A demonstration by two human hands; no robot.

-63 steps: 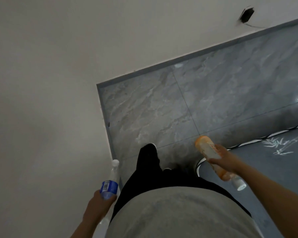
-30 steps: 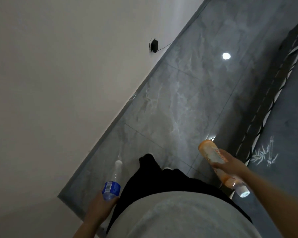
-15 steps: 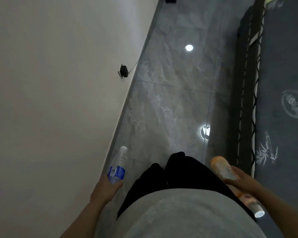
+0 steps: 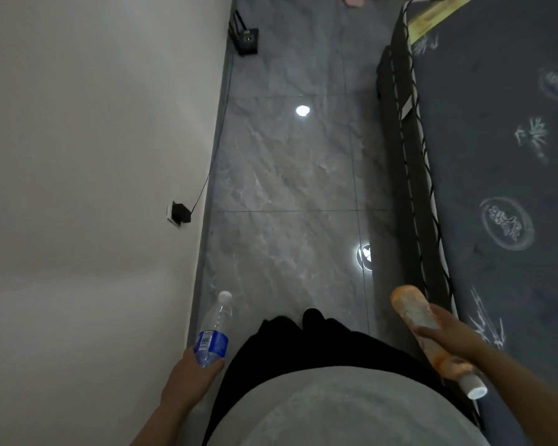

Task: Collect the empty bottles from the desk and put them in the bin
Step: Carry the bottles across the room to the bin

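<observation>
A clear water bottle (image 4: pixel 216 329) with a blue label and white cap points forward, away from me. My left hand (image 4: pixel 192 376) grips its lower end at the bottom left. An orange bottle (image 4: pixel 413 312) lies across my right hand (image 4: pixel 451 336), which grips it round the middle. Its white cap (image 4: pixel 475 389) points back toward my body and its base points forward. No bin and no desk are in view.
A white wall (image 4: pixel 94 188) runs along my left, with a black plug and cable (image 4: pixel 181 212) in a socket. A bed with a dark patterned cover (image 4: pixel 496 188) lines the right. Grey tiled floor (image 4: pixel 287 188) runs between them. A black router (image 4: pixel 247 40) stands far ahead by the wall.
The view has swung round from a wall corner to face down the passage between wall and bed. Both hands kept hold of their bottles.
</observation>
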